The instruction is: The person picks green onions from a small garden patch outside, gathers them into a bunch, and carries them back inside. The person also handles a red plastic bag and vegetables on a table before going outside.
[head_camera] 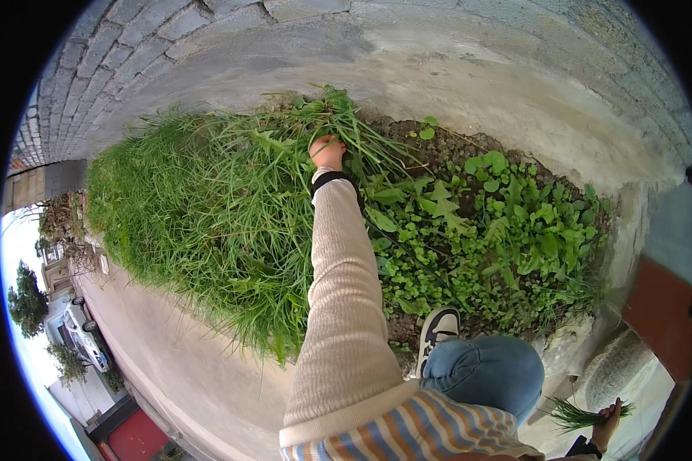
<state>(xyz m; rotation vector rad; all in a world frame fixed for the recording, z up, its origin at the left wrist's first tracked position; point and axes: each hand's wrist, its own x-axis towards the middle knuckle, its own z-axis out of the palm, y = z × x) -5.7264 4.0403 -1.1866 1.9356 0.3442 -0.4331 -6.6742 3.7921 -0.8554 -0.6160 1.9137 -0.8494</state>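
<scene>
My left hand point(327, 151) reaches into the far side of a green plant bed, near the base of the wall. Its fingers are curled and partly covered by leaves, so what they hold cannot be made out. Long grass-like leaves point(375, 138) lean over to the right just beyond it, and a jagged broad leaf point(274, 141) lies to its left. At the lower right, my right hand point(604, 423) grips a small bunch of narrow green leaves point(576, 415), held away from the bed.
Dense grass-like plants point(207, 213) fill the bed's left part; low broad-leaved plants point(519, 230) grow at right. A plastered wall point(467, 92) bounds the far side. Near my shoe point(438, 334) runs a dark thin hose or cord point(409, 253). A rounded stone point(617, 369) stands at right, concrete paving point(207, 369) at left.
</scene>
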